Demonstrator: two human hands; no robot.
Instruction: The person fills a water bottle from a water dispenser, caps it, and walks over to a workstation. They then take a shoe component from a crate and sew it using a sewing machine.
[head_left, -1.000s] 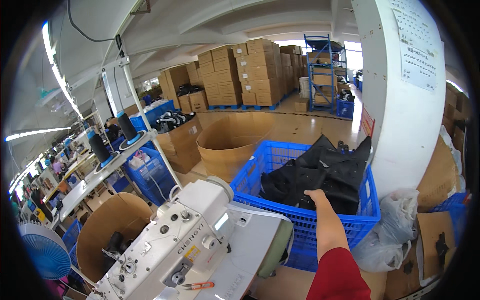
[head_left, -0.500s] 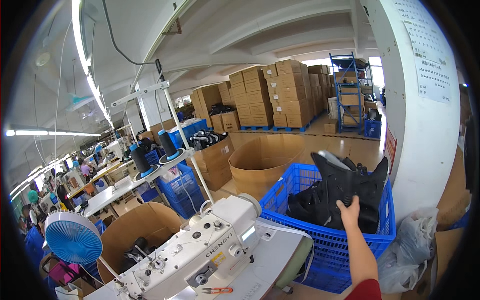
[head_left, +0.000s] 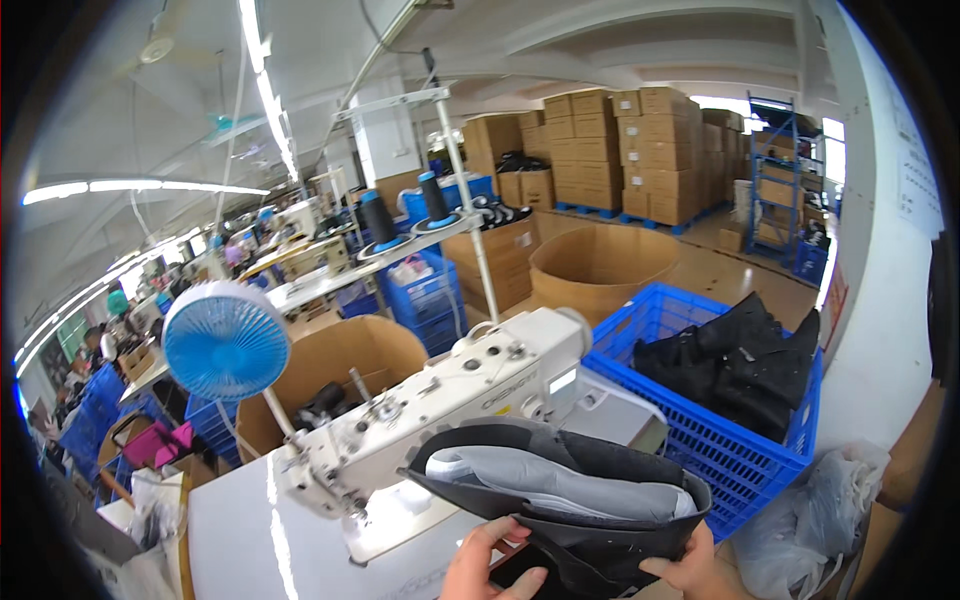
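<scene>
In front of me is a black sewn pouch-like piece [head_left: 590, 528] with a padded grey lining showing through its open top; its exact kind I cannot make out. My left hand [head_left: 488, 562] grips its near left side, thumb and fingers bent at the edge. My right hand [head_left: 695, 572] is closed on its right end. The piece is tilted toward me, in front of a white sewing machine [head_left: 450, 390] on a pale worktable [head_left: 235, 535]. To the right stands a blue plastic crate [head_left: 715, 465] with more black pieces [head_left: 740, 365] heaped in it.
A small blue-and-white fan [head_left: 226, 340] rises at the left of the machine. Behind it is a cardboard bin [head_left: 345, 365]; another round bin [head_left: 600, 265] stands farther back. Thread cones [head_left: 378, 218] sit on a stand. Clear plastic bags [head_left: 815, 510] lie beside the crate, near a white pillar [head_left: 880, 250].
My right hand has brought a black piece from the crate over to the table's front. My left hand has come into view and holds it too. The view has turned left.
</scene>
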